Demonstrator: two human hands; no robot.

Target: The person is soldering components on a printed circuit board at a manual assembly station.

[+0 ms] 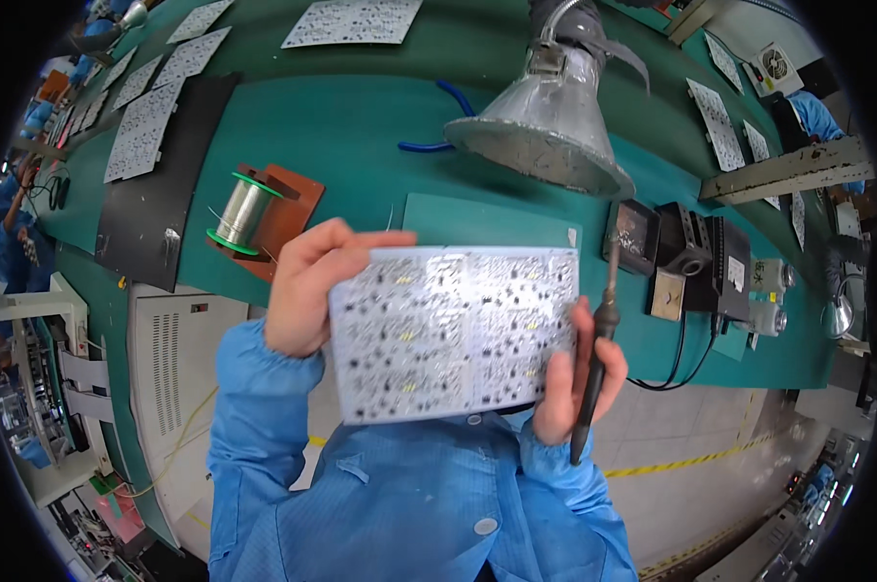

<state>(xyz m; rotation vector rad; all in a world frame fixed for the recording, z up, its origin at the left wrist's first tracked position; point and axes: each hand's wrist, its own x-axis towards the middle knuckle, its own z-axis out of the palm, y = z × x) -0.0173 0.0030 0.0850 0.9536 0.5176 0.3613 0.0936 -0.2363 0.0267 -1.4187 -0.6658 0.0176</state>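
A white circuit board panel (438,335), dotted with solder joints, is held up in front of my blue smock, above the bench's near edge. My left hand (307,281) grips its upper left corner, index finger stretched along the top edge. At the panel's right edge, my right hand (579,378) holds a soldering iron (598,359) between its fingers, tip pointing up and away. The right thumb and fingertips lie close to the board; whether they press on it I cannot tell. Behind the panel a green mat (487,218) shows in part.
A solder wire spool (247,211) on a brown stand is at left. A metal lamp-shaped hood (550,121) hangs over the bench. To the right are a tip-cleaning tray (634,236), an iron holder (684,238), a black box (729,267) and bottles (770,315). More boards (351,21) lie at the back.
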